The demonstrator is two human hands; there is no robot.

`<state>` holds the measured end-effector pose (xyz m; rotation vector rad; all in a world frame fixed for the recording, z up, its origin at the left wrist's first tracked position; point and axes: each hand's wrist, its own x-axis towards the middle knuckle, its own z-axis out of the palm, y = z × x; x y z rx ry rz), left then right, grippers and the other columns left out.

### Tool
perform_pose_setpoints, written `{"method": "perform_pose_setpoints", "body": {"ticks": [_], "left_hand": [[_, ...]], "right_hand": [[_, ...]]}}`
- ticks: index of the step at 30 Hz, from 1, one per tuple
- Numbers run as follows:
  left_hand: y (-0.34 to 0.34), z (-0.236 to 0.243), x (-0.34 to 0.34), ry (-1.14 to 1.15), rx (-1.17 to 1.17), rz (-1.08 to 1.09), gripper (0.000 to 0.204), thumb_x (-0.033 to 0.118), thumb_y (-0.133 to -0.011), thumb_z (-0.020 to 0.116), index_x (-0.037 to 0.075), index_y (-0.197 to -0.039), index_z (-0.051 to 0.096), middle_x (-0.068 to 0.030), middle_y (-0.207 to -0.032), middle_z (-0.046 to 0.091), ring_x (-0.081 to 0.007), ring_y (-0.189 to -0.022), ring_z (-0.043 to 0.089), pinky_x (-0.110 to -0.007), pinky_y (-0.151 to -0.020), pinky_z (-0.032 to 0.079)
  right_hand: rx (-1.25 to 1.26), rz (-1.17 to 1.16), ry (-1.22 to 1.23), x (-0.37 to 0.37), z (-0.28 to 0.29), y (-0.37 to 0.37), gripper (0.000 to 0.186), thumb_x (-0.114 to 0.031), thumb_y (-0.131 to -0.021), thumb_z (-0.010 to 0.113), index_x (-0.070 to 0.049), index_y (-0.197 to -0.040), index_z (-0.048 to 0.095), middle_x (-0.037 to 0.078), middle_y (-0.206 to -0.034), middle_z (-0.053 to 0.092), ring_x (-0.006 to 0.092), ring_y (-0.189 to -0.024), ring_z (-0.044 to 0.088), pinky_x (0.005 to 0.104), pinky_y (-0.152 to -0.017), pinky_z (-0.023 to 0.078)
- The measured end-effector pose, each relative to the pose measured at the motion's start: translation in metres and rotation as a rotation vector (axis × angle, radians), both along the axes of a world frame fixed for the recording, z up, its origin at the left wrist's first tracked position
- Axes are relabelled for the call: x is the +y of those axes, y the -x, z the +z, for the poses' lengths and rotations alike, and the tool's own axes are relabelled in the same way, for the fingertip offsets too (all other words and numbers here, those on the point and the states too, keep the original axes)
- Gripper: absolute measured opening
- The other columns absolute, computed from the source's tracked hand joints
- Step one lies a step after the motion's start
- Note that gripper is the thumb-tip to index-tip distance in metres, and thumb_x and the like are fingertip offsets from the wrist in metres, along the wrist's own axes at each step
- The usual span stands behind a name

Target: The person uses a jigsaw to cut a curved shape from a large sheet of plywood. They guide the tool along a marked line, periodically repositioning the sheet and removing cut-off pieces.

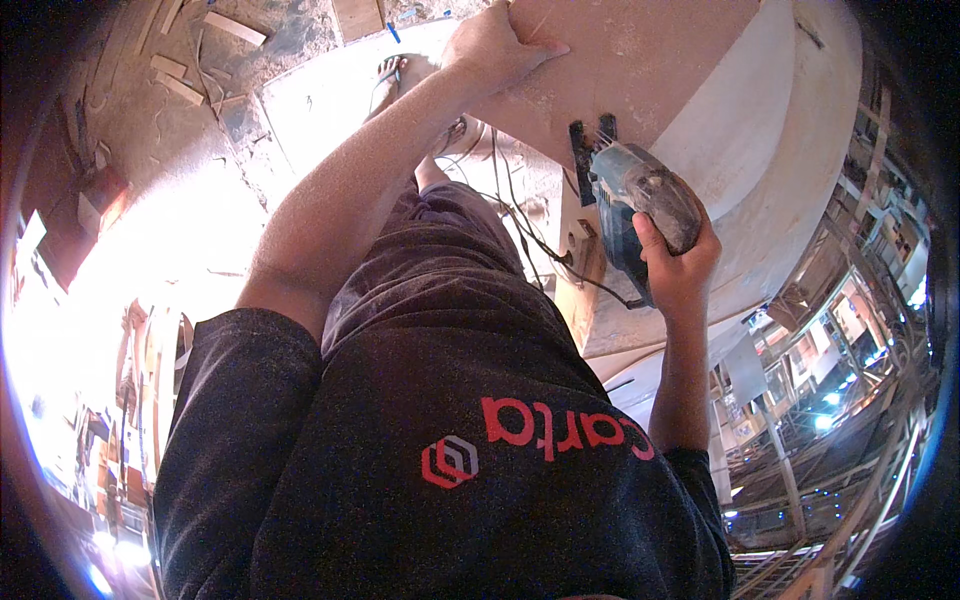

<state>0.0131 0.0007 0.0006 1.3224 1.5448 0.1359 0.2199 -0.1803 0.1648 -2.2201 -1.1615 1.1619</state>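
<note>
My right hand [682, 258] is wrapped round the body of a dusty green-and-black jigsaw [632, 172], its thumb lying along the near side. The jigsaw's dark forked base plate [582, 165] sits at the near edge of a flat brown board [600, 60]. The blade itself cannot be made out. At the board's left edge, my left hand [490, 52] holds on, with the thumb stretched over the top face and the other fingers mostly hidden. Under the brown board lies a larger pale sheet [770, 130] with a curved outer edge.
Black cords [515, 205] hang below the board, beside my legs. A wooden support [577, 300] stands under the pale sheet. Wood offcuts [235, 28] litter the floor at the far left, and a blue pen-like object [393, 33] lies near my foot. Stacked timber [790, 460] fills the right side.
</note>
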Motion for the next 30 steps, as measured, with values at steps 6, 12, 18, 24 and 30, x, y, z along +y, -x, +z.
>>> {"method": "perform_pose_setpoints", "body": {"ticks": [6,12,18,24,30], "left_hand": [[-0.001,-0.001,-0.002,-0.02,0.001,0.003,0.068,0.058,-0.074,0.083,0.0,-0.106,0.065,-0.0218,-0.099,0.073,-0.0377,-0.096,0.071,-0.047,-0.085,0.055],[-0.001,-0.004,-0.002,-0.06,-0.009,0.013,0.068,0.057,-0.073,0.085,0.0,-0.104,0.065,-0.0223,-0.099,0.073,-0.0374,-0.096,0.071,-0.047,-0.084,0.055],[-0.002,-0.005,-0.002,-0.049,-0.036,0.038,0.068,0.057,-0.072,0.086,0.0,-0.103,0.065,-0.0215,-0.098,0.072,-0.0374,-0.095,0.071,-0.047,-0.084,0.055],[-0.001,-0.006,-0.003,-0.07,-0.045,0.043,0.068,0.057,-0.073,0.086,0.0,-0.104,0.065,-0.021,-0.099,0.072,-0.0368,-0.096,0.07,-0.047,-0.084,0.054],[0.0,0.002,0.0,-0.019,-0.044,0.01,0.067,0.055,-0.074,0.086,0.0,-0.104,0.065,-0.0211,-0.098,0.072,-0.037,-0.095,0.07,-0.047,-0.083,0.054]], "right_hand": [[0.005,-0.01,-0.014,0.001,-0.001,0.0,0.055,-0.011,-0.086,0.081,0.009,-0.133,0.059,0.02,-0.124,0.07,0.0259,-0.115,0.068,0.0377,-0.102,0.051],[-0.028,-0.004,-0.013,0.001,-0.004,-0.004,0.055,-0.011,-0.086,0.082,0.009,-0.132,0.06,0.02,-0.122,0.071,0.026,-0.113,0.069,0.0377,-0.1,0.052],[-0.025,-0.017,-0.005,0.006,-0.003,-0.001,0.054,-0.01,-0.086,0.082,0.01,-0.131,0.06,0.02,-0.121,0.072,0.0258,-0.112,0.069,0.0375,-0.1,0.053],[-0.021,-0.029,-0.012,0.008,-0.002,0.001,0.054,-0.01,-0.086,0.082,0.01,-0.131,0.06,0.02,-0.122,0.071,0.0256,-0.113,0.069,0.0374,-0.099,0.053],[-0.02,-0.043,-0.015,0.011,-0.002,0.001,0.053,-0.01,-0.086,0.082,0.009,-0.131,0.06,0.019,-0.122,0.071,0.0247,-0.112,0.069,0.0369,-0.099,0.053]]}}
